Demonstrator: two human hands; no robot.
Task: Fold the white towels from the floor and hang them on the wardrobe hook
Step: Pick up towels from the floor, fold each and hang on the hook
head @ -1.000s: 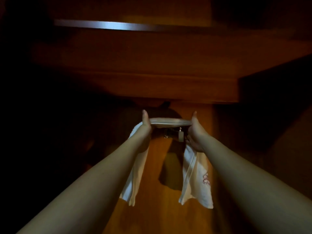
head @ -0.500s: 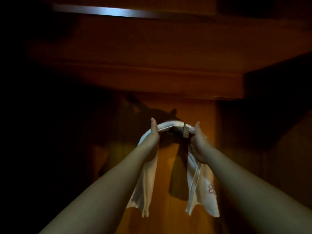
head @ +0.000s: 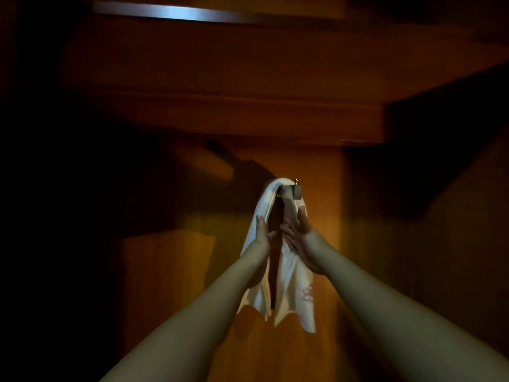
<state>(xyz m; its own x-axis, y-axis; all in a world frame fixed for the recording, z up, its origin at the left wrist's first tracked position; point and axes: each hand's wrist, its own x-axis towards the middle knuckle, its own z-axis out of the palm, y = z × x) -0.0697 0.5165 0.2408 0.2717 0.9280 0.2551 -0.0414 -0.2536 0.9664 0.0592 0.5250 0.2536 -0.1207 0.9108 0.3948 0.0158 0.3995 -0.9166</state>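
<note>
A white towel [head: 289, 282] is draped over a small metal hook [head: 296, 189] on the wooden wardrobe panel [head: 322, 216], its two halves hanging side by side. A pink embroidered mark shows near its lower right. My left hand [head: 263, 234] holds the left hanging half, thumb in front and fingers tucked into the gap between the halves. My right hand [head: 300, 238] rests on the right half just below the hook, with spread, fairly straight fingers.
A wooden shelf [head: 248, 117] juts out above the hook, with a metal rail [head: 176, 12] higher up. Everything to the left and right of the panel is very dark. Shadows of my arms fall on the wood to the left.
The towel's middle has settled onto the hook. Both hands slid down from the top of the towel and came closer together, bringing the two hanging halves side by side.
</note>
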